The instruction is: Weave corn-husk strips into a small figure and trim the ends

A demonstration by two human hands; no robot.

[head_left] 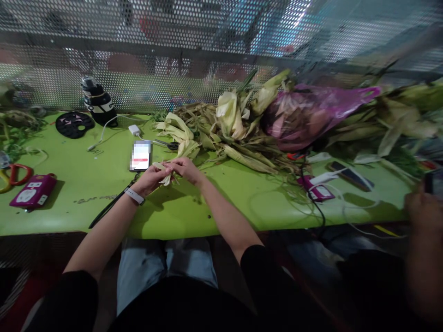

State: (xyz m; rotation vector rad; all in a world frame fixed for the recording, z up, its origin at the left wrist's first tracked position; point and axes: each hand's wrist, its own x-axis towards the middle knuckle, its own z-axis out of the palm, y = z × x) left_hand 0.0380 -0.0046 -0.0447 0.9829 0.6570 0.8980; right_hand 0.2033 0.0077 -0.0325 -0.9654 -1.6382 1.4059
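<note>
Low in front, pale jeans [166, 263] sit under the edge of the green table [194, 216], and just beyond that edge, over the tabletop, here's the piece in play: a husk strip [166, 180], cream with a greenish tinge, thin, its ends splaying raggedly around the fingers.

In from one side comes the left hand [151, 179], white-banded watch [134, 195] at the wrist, fingers bent, pinching the strip. The right hand [187, 169] meets it from the other side, arm reaching diagonally, wrist bent, fingertips gathered on the same strip; the two hands touch.

Now the tricky bits! Those fingers overlap, so the strip's middle is covered and the exact grip is hard to read. Out at the right edge, a co-worker's hand [424, 207] is blurred and cut off. Past the left hand lies a phone [140, 156], part of its screen pixelated. Beyond the right hand spreads the husk pile [238, 143], pale green to dry brown, layers hiding one another. Beside it, a pink bag [304, 115] shows brownish contents through creased plastic, too cloudy to name. Farthest back, a perforated screen [194, 83] leaves only smudged shapes showing through its holes.
</note>
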